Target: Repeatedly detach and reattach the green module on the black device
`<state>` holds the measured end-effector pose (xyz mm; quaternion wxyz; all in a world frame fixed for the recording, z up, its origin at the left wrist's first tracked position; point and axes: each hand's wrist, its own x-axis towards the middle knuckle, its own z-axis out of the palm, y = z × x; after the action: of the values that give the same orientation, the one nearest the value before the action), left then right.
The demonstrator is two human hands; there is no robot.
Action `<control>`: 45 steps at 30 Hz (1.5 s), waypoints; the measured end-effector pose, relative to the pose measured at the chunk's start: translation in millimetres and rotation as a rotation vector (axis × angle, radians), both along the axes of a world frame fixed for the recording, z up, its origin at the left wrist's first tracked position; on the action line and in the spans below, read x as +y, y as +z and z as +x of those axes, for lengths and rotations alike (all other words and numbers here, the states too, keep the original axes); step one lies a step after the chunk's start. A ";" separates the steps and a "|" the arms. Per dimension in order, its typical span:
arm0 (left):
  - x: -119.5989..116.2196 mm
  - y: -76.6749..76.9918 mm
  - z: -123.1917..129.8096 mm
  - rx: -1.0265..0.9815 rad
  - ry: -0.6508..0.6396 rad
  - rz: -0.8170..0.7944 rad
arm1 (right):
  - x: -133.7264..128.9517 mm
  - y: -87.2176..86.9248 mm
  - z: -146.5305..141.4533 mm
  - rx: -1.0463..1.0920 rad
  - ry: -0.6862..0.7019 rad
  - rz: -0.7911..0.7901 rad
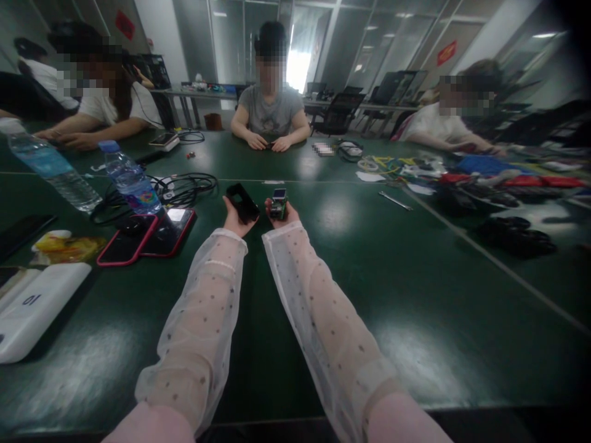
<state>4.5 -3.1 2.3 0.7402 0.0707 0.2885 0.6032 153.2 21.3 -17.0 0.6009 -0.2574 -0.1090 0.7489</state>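
My left hand (236, 223) holds a black rectangular casing (243, 203) with a lighter opening near its upper left, tilted in the palm. Beside it, a small gap away, my right hand (290, 216) has its fingers around a small device (278, 204) with a little screen on top and exposed green and metallic parts below. Both objects are held over the middle of the dark green table (346, 264). The fingers under each object are partly hidden.
Two phones (168, 231), bottles (132, 178), black cables (194, 187) and a white power bank (41, 307) lie left. A wrench (396, 201), coloured cables (392, 166) and a black bundle (514, 235) are right. Several people sit around the table.
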 end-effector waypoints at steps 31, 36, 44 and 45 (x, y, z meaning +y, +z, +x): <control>-0.8 -0.5 -1.8 -0.057 -0.025 0.079 | 6.9 -6.1 1.8 0.018 0.007 0.008; -0.3 -0.4 -1.4 -0.021 -0.003 0.079 | 8.7 -8.7 2.0 0.012 0.018 0.027; 3.0 -2.5 -0.7 0.018 -0.012 0.065 | 0.0 2.2 -2.1 -0.044 -0.016 0.030; 2.8 -2.1 -0.3 0.035 -0.007 0.067 | -1.1 4.7 -2.6 -0.058 -0.026 0.015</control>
<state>4.1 -0.2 0.1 0.7342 0.1070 0.2807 0.6088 150.6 20.2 -12.3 0.6091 -0.2760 -0.1287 0.7323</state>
